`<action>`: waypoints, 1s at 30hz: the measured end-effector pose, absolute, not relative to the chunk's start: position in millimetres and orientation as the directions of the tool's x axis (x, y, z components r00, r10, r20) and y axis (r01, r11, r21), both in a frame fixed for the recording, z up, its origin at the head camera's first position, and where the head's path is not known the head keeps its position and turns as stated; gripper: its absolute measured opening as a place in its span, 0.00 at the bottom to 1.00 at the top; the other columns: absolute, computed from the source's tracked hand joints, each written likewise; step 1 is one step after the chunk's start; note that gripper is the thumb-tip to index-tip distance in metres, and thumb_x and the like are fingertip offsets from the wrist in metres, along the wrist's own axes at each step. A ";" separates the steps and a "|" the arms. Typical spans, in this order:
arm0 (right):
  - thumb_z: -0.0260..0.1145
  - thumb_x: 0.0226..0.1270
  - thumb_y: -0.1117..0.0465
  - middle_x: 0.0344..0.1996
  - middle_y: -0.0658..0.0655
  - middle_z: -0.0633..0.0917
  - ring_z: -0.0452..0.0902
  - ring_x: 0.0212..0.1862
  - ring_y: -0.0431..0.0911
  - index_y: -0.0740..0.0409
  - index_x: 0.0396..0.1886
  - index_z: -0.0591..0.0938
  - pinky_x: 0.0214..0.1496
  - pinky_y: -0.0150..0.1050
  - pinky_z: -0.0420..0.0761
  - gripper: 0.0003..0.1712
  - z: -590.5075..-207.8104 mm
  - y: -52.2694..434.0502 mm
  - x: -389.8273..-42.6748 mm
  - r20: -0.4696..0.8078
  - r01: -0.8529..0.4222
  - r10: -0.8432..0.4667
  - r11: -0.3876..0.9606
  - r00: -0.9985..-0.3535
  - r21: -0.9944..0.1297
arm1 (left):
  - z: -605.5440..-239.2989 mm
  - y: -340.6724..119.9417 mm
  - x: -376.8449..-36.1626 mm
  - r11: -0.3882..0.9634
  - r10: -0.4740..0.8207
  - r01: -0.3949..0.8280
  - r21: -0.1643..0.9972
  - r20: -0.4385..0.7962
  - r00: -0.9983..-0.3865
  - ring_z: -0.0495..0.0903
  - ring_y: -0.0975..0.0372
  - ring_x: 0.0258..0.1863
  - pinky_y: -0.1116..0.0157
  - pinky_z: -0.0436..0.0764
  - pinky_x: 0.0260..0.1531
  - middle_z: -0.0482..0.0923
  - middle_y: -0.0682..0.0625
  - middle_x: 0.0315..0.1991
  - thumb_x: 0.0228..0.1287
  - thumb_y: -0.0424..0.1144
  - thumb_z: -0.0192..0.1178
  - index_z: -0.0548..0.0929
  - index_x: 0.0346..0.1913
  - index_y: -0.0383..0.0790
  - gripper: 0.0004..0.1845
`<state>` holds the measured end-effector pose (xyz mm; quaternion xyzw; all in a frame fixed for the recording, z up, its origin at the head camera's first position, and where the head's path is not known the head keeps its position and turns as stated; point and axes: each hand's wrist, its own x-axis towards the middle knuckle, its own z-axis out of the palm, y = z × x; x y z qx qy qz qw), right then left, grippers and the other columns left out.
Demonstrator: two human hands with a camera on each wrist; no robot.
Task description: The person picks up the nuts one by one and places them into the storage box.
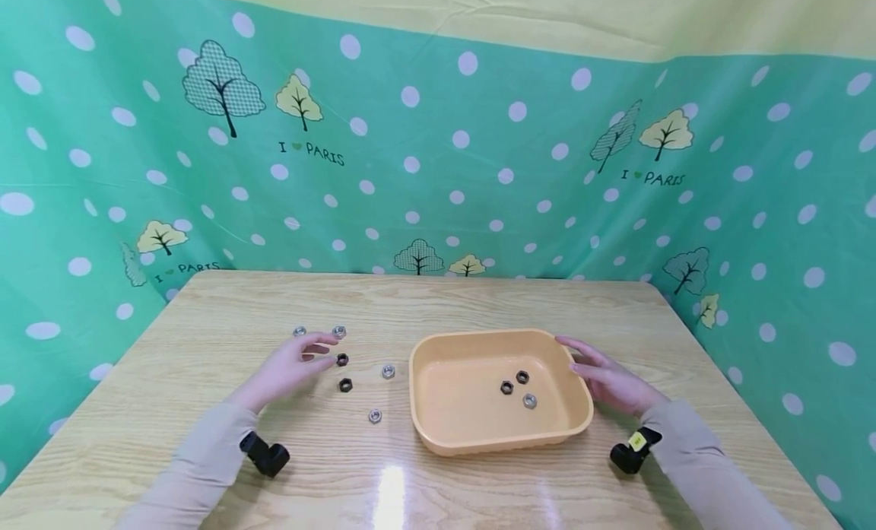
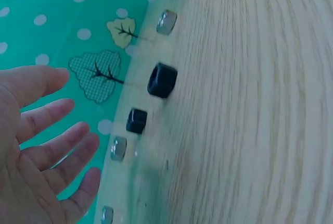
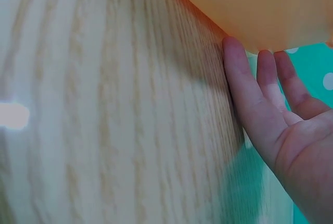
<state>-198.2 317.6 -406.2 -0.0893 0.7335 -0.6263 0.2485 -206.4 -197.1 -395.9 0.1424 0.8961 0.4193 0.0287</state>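
Note:
My left hand (image 1: 290, 370) hovers over the left part of the table, thumb and fingers apart, holding nothing. Right by its fingertips lies a black hex nut (image 1: 342, 359), with a second black nut (image 1: 345, 385) just nearer. Silver nuts lie around them, among them one (image 1: 338, 331) behind the fingers and another (image 1: 388, 371) beside the tray. In the left wrist view the nearer black nut (image 2: 162, 81) stands apart from the loosely bent fingers. My right hand (image 1: 616, 382) touches the right side of the orange plastic tray (image 1: 472, 443); its fingertips (image 3: 235, 47) rest against the outer wall.
Inside the tray lie two black nuts (image 1: 507, 387) and one silver nut (image 1: 530, 401). Another silver nut (image 1: 374, 416) lies on the wooden table (image 1: 328, 477) left of the tray. A green dotted curtain (image 1: 438, 157) hangs behind and along both sides.

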 end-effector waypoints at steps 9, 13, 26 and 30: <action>0.52 0.73 0.55 0.72 0.73 0.48 0.72 0.57 0.37 0.46 0.75 0.49 0.58 0.37 0.76 0.36 -405.9 317.5 -199.0 -0.257 0.191 -0.448 0.187 -0.857 -0.964 | -394.6 -216.2 -209.9 0.689 0.170 0.183 0.701 0.089 -0.981 0.73 0.40 0.57 0.43 0.69 0.58 0.74 0.33 0.57 0.65 0.40 0.59 0.73 0.58 0.30 0.23; 0.52 0.73 0.56 0.71 0.73 0.48 0.73 0.56 0.36 0.45 0.75 0.50 0.57 0.37 0.76 0.35 -406.4 317.8 -199.8 -0.250 0.190 -0.456 0.174 -0.854 -0.966 | -393.0 -222.7 -212.2 0.697 0.124 0.160 0.699 0.103 -0.987 0.69 0.39 0.59 0.43 0.66 0.60 0.71 0.30 0.58 0.65 0.40 0.59 0.72 0.59 0.29 0.24; 0.52 0.73 0.54 0.72 0.72 0.48 0.70 0.61 0.45 0.48 0.76 0.47 0.60 0.42 0.76 0.37 -405.6 317.1 -198.2 -0.262 0.184 -0.426 0.218 -0.866 -0.959 | -404.4 -242.3 -222.6 0.710 0.030 0.072 0.701 0.072 -0.997 0.56 0.34 0.65 0.39 0.58 0.63 0.59 0.25 0.65 0.64 0.44 0.59 0.63 0.65 0.25 0.33; 0.52 0.73 0.54 0.72 0.73 0.48 0.71 0.61 0.45 0.49 0.76 0.46 0.60 0.43 0.75 0.37 -406.1 316.9 -197.6 -0.263 0.182 -0.433 0.221 -0.862 -0.958 | -407.8 -247.9 -224.1 0.740 0.007 0.036 0.671 0.046 -0.999 0.48 0.31 0.66 0.36 0.51 0.63 0.53 0.23 0.66 0.63 0.46 0.59 0.60 0.66 0.25 0.37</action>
